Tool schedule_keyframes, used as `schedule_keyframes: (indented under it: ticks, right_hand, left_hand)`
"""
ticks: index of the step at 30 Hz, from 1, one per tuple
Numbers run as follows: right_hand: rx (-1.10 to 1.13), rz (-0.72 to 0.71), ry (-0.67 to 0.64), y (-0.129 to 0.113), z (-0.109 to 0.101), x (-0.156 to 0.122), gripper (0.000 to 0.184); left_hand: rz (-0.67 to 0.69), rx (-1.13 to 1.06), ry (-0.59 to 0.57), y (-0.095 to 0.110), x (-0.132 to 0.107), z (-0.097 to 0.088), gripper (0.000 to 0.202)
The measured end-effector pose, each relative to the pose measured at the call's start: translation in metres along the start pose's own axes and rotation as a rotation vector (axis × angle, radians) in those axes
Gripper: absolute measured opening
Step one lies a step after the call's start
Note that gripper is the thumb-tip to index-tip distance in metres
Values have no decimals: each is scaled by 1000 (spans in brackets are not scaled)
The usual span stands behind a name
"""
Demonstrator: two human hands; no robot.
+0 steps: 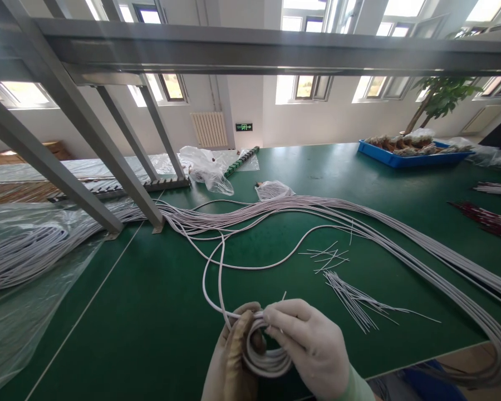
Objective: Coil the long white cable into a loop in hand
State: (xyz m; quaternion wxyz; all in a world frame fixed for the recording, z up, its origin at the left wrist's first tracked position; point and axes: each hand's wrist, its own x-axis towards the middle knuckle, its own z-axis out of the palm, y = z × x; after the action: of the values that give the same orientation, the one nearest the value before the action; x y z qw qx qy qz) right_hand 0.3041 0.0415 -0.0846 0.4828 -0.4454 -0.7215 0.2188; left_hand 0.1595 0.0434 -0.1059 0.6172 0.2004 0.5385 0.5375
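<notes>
A factory workshop: a long green workbench (275, 184) carries bundles of white cables (401, 234) from nine to four o'clock, cut wire ties (359, 303) at centre, a blue parts tray (413, 156) at one o'clock, under a steel frame (250, 50)

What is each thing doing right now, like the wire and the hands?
White wire coil: wound into loops, held by both hands.
Left hand: gloved, gripping the coil.
Right hand: gloved, fingers pinching the coil's top.
Cable bundle: lying loose across the table.
Blue tray: filled.
</notes>
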Motion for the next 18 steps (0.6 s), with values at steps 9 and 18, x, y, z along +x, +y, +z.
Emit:
schedule_keyframes:
  ticks: [9,18]
  right_hand:
    - [17,-1,102,1,8,-1,29]
    - [58,104,78,8,10,4,22]
  left_hand:
    - [-28,82,-131,7,-5,-16,28]
    - [-309,-47,-201,17,-1,-9,64]
